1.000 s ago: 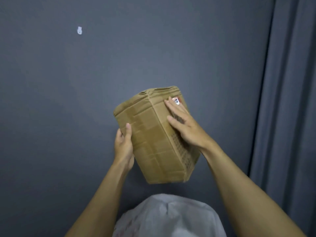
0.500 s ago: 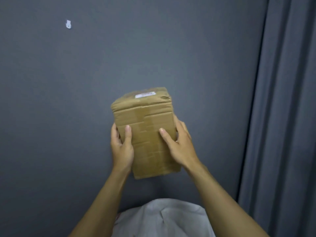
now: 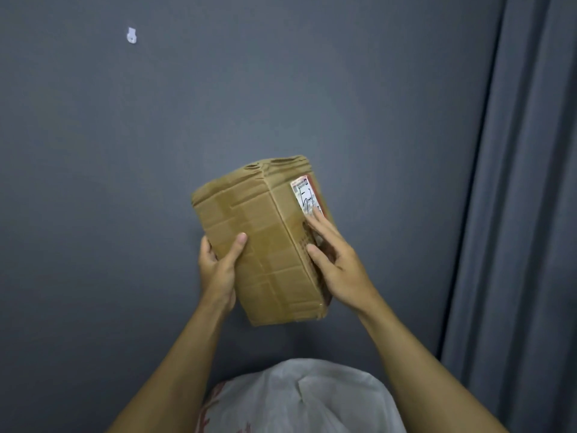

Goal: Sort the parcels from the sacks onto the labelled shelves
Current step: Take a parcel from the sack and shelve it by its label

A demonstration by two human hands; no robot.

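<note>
The left hand (image 3: 218,270) grips the parcel (image 3: 265,245); right hand (image 3: 340,267) presses flat against it.

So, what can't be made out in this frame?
Head view:
Label on the parcel: writing too small and blurred; right hand covers its lower end.
Left hand: its fingers mostly behind the parcel.
Sack: cut off by the bottom edge, contents hidden.
Shelves: out of frame.

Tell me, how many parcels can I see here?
1. The cardboard parcel is held up before the grey wall, the left hand gripping its left edge, the right hand flat on its labelled side. The white sack below may hide more.
</note>
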